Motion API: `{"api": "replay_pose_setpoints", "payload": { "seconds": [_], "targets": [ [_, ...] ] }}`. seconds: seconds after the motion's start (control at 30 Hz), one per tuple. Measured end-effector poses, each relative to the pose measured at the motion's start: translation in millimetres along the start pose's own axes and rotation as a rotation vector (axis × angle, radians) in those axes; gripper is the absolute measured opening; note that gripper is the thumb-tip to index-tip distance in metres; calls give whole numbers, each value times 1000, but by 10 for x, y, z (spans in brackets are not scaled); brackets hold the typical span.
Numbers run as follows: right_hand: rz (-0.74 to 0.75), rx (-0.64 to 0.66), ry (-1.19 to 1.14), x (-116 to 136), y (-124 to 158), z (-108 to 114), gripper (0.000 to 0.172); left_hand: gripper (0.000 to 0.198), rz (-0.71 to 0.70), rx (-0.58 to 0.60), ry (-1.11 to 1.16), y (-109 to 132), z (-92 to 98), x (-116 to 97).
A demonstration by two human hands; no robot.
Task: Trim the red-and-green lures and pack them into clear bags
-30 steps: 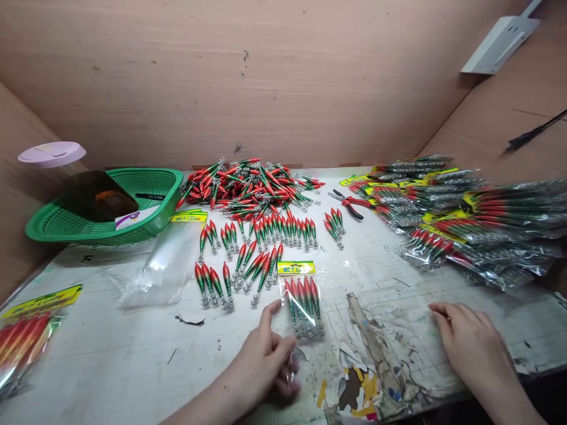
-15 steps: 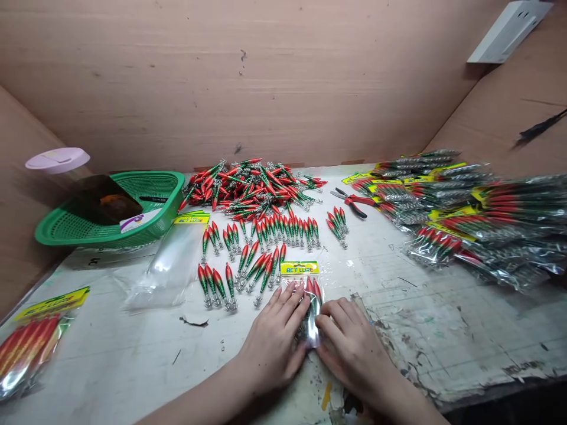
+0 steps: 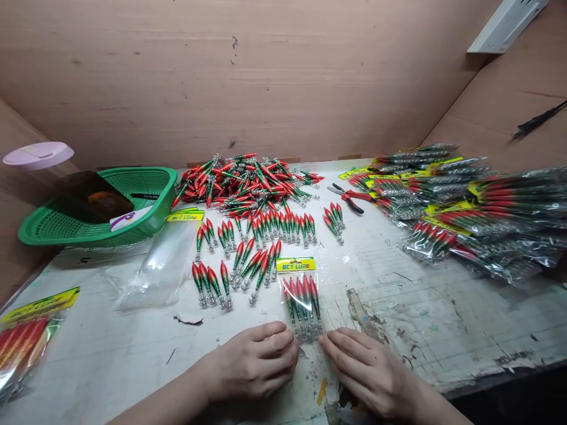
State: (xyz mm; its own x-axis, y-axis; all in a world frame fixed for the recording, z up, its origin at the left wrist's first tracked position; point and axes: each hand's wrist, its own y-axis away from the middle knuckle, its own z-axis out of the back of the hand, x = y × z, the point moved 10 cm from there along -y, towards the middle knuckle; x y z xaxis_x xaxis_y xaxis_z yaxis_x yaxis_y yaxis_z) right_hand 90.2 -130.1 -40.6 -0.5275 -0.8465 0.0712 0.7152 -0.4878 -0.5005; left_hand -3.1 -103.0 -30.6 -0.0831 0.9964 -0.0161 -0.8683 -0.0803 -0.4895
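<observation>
One filled packet [image 3: 26,336] is seen at the far left edge of the table [image 3: 420,307], and one green basket [image 3: 57,227] is set behind it. A stack of empty clear bags [image 3: 163,265] lies beside four loose lures [image 3: 210,283]; behind these a heap of lures [image 3: 248,183] is piled (too many to be counted). The left hand [image 3: 252,360] is rested on the table with fingers bent, its tips at the lower edge of the lure packet [image 3: 301,295]; whether that edge is pinched cannot be told. Five lures are counted inside this packet, which lies flat at the near middle. The right hand [image 3: 372,372] is laid open, fingers stretched towards the same edge. One pair of pliers [image 3: 348,198] and a pile of filled packets [image 3: 478,212] are found further right.
</observation>
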Motion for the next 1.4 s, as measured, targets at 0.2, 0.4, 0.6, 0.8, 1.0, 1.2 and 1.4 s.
{"api": "replay_pose_setpoints", "payload": {
  "seconds": [0.2,0.4,0.6,0.8,1.0,1.2,1.4],
  "targets": [
    [-281,-44,-375,-212,203,-69,24,22,349,-202,291,172,-62,227],
    [-581,-75,-505,-276,327,-145,20,19,623,-192,439,266,-158,167],
    [-853,-204,-453,-292,417,-149,14,13,975,-106,466,405,-331,207],
    [-988,-293,-255,-313,468,-165,15,13,1145,-135,386,515,-392,235],
    [-1083,-279,-106,-367,442,-230,23,15,1285,-106,277,564,-449,239],
    [-1140,-218,-37,-406,401,-283,25,18,1395,30,76,534,-470,360],
    [-1097,-275,-41,-510,482,-186,12,15,1320,28,66,469,-365,432]
  ]
}}
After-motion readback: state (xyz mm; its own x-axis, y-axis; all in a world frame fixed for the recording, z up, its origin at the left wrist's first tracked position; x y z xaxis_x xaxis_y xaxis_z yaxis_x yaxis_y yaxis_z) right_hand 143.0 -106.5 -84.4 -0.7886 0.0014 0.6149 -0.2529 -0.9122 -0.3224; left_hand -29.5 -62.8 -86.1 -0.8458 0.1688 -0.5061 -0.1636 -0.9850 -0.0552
